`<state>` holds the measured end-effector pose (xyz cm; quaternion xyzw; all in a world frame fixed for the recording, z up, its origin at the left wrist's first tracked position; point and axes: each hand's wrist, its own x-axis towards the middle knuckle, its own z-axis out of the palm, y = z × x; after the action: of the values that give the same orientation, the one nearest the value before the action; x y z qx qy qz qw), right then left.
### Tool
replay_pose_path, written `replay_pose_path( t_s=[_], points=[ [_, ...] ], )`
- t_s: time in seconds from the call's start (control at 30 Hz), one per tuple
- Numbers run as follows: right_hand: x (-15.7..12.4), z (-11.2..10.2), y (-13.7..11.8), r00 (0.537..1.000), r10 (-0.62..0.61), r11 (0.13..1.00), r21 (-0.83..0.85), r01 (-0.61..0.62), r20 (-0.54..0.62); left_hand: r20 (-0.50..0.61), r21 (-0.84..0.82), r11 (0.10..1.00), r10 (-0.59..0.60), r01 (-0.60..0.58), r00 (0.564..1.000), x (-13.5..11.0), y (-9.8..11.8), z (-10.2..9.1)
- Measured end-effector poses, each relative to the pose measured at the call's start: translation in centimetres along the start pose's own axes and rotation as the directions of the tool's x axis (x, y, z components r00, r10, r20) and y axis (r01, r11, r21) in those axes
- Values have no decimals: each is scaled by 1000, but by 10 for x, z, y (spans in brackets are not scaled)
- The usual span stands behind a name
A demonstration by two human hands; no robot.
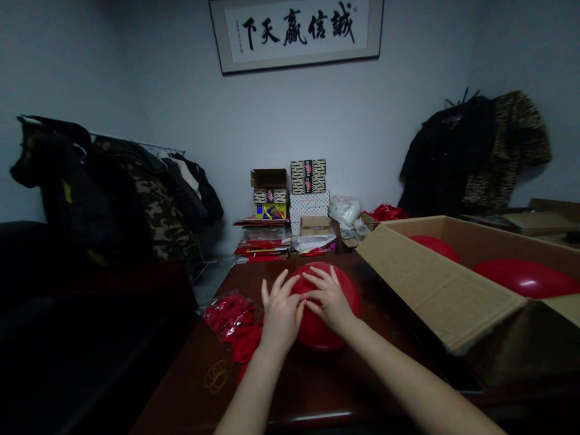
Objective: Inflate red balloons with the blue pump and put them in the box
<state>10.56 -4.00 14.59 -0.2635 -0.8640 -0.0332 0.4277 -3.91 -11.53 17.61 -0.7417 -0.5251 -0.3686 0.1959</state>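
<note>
At the centre of the frame, a red balloon [324, 335] rests over the dark worktop [344, 389]. The left hand [278, 314] and right hand [335, 305] meet above it, index fingers and thumbs pinched narrow at its neck, the other fingers spread wide. Left of the balloon lie a clear bag of red items [230, 313] and, lower, yellowish bands [216, 376]. On the right, an open cardboard box [435, 287] holds more red balloons [525, 277].
</note>
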Motion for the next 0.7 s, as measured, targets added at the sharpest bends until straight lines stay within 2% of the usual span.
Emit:
replay_pose_path(
  t_s=[0.1,0.3,0.43,0.57,0.7],
  points=[
    [-1,1,1,1000,-23,1000,-10,23,-7,-30,17,1000,-25,26,999,-3,0,2],
    [-2,-1,-3,998,-63,998,2,63,14,-3,-44,998,-38,37,999,-7,-11,0],
    [2,-4,-8,996,-83,996,18,82,42,-4,-39,993,114,-114,993,-6,-15,-7],
    [7,-6,-12,993,-89,995,41,86,73,20,42,948,314,-314,949,-8,-23,-7],
    [11,-7,-14,991,-104,993,58,99,86,-29,98,912,403,-399,915,-13,-31,-4]
  ],
)
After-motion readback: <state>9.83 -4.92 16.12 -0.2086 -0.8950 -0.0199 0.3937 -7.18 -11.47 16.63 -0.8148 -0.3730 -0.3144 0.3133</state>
